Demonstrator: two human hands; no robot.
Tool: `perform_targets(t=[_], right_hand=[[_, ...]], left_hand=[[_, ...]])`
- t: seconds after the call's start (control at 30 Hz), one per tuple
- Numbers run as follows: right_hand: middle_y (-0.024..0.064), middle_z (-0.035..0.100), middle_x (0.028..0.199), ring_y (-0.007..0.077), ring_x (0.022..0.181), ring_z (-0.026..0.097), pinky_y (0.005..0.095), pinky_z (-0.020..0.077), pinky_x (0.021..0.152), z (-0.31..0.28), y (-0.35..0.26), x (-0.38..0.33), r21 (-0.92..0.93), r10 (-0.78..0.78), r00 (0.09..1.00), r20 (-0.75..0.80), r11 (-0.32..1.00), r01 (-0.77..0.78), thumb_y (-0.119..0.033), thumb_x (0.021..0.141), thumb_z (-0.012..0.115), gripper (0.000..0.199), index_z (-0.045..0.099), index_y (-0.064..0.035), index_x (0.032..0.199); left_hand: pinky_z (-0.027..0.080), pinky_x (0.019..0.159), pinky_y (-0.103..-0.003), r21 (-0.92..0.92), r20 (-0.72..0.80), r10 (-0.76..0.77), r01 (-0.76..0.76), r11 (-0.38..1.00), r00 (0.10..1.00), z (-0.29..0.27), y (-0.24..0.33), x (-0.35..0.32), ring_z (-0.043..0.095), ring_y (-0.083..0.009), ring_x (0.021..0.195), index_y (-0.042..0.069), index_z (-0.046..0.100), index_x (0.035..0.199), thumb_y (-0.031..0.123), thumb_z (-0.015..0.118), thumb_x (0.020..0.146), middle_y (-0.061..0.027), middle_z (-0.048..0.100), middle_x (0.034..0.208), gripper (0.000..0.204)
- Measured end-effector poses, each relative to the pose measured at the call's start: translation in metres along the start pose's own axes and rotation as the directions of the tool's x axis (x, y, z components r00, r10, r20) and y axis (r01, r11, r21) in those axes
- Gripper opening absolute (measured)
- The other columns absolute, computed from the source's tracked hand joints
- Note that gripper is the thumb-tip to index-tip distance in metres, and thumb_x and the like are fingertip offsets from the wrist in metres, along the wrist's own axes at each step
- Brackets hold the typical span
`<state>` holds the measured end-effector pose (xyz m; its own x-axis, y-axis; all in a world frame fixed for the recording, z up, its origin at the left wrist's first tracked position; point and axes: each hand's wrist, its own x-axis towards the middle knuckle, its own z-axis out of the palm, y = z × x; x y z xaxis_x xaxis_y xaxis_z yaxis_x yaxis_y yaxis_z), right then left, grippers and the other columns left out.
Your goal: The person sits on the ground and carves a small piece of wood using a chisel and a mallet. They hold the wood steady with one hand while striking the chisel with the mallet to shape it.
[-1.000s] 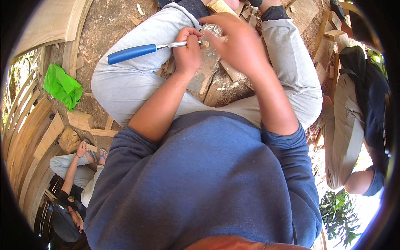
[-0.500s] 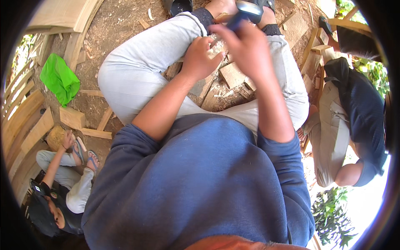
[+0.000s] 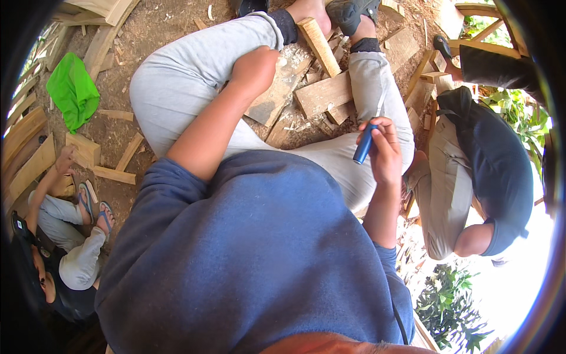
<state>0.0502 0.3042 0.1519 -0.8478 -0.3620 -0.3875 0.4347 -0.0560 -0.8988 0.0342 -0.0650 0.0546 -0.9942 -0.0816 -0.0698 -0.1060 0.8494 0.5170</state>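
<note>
My right hand [image 3: 383, 144] is closed round the blue handle of a chisel [image 3: 365, 144], over my right thigh. Its narrow, bright blade points up and away from me. My left hand [image 3: 256, 69] is a fist resting on my left lower leg; its palm side is hidden, so I cannot see whether anything is inside. Between my legs a narrow wooden block [image 3: 319, 47] lies slanted, one end near my foot. Closer to me are a short board [image 3: 323, 95] and a wider flat board [image 3: 277, 94] with pale shavings on it.
Wood offcuts and chips lie on the earth floor. A green cloth [image 3: 73, 91] and wooden blocks [image 3: 87, 150] are at the left. One person [image 3: 79, 265] sits at the lower left; another [image 3: 495, 153] is close by on the right. Timber [image 3: 427, 76] is stacked beyond my right leg.
My right hand has come down and toward me with the chisel, its blade now pointing away. My left hand has drawn back left from the wood onto my leg and closed. The narrow block is now uncovered.
</note>
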Motion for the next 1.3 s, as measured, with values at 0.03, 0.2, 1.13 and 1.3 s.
perform_targets(t=[0.03, 0.2, 1.13, 1.3], right_hand=[[0.0124, 0.07, 0.116, 0.0196, 0.091, 0.068, 0.0341, 0.0568, 0.086, 0.004, 0.008, -0.001, -0.028, 0.027, 0.998, -0.061, 0.999, -0.029, -0.006, 0.11, 0.052, 0.03, 0.054, -0.0111, 0.14], [0.0097, 0.069, 0.106, 0.0127, 0.078, 0.06, 0.0279, 0.0509, 0.07, 0.015, 0.031, -0.005, -0.176, -0.006, 0.997, -0.073, 0.984, -0.007, -0.004, 0.101, 0.045, 0.059, 0.041, -0.0064, 0.16], [0.0026, 0.065, 0.085, 0.0089, 0.077, 0.058, 0.0275, 0.0511, 0.075, 0.111, 0.022, -0.03, -0.499, 0.005, 0.998, 0.07, 0.866, 0.031, -0.015, 0.113, 0.062, 0.044, 0.061, -0.0011, 0.155], [-0.0035, 0.058, 0.082, 0.0039, 0.07, 0.05, 0.0226, 0.0434, 0.062, 0.117, 0.007, -0.034, -0.404, 0.108, 0.989, 0.102, 0.913, -0.058, -0.015, 0.115, 0.058, 0.047, 0.055, -0.0009, 0.16]], left_hand=[[0.056, 0.095, -0.048, 0.005, -0.066, 0.063, -0.063, 0.998, 0.996, -0.003, 0.004, -0.003, 0.07, -0.0363, 0.112, 0.004, 0.073, 0.117, 0.007, 0.074, 0.092, -0.0163, 0.071, 0.116, 0.026], [0.056, 0.092, -0.047, 0.051, -0.228, 0.24, -0.235, 0.971, 0.944, -0.007, 0.04, -0.017, 0.068, -0.0349, 0.109, 0.006, 0.073, 0.112, 0.017, 0.087, 0.086, -0.0123, 0.069, 0.112, 0.031], [0.053, 0.079, -0.029, -0.934, -0.034, -0.039, -0.018, 0.356, 0.999, -0.01, 0.053, -0.073, 0.061, -0.0088, 0.083, 0.003, 0.056, 0.126, 0.035, 0.057, 0.117, -0.0019, 0.063, 0.091, 0.033], [0.052, 0.07, -0.03, -0.955, -0.049, -0.047, -0.033, 0.296, 0.998, -0.008, 0.052, -0.075, 0.059, -0.0087, 0.076, 0.001, 0.056, 0.126, 0.037, 0.061, 0.115, -0.0003, 0.061, 0.086, 0.038]])
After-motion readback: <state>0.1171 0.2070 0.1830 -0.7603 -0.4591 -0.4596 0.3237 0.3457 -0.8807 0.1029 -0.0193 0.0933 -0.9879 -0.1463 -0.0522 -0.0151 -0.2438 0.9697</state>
